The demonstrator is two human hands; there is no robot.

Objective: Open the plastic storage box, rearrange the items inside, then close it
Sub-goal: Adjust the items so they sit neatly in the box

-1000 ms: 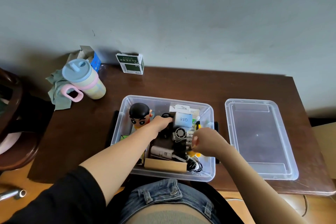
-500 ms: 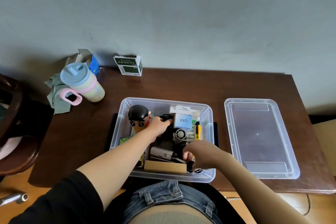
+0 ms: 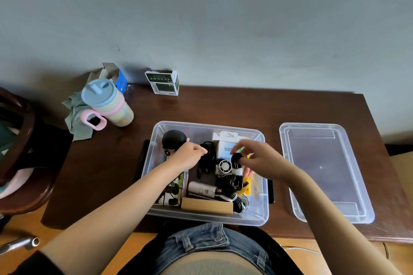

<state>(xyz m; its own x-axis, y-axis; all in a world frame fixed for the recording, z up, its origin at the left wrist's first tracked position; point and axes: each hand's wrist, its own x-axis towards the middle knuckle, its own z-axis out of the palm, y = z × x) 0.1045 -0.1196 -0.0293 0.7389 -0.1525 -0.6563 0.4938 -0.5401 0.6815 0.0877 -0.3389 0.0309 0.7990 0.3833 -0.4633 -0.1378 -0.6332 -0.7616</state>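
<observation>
The clear plastic storage box stands open at the table's front middle, with its lid lying flat to its right. Inside are a black-haired figurine, a white Q88 box, a small fan, a cardboard box and black cables. My left hand grips a black cable bundle at the box's middle. My right hand pinches the top of another coiled black cable, lifted above the box's right half.
On the brown table a pastel cup with pink handle stands at back left over a green cloth. A blue carton and a green-white carton stand by the wall. A dark chair is at left.
My right hand rose from the box's front right corner toward the middle, lifting a coiled black cable. My left hand stayed on the other black bundle.
</observation>
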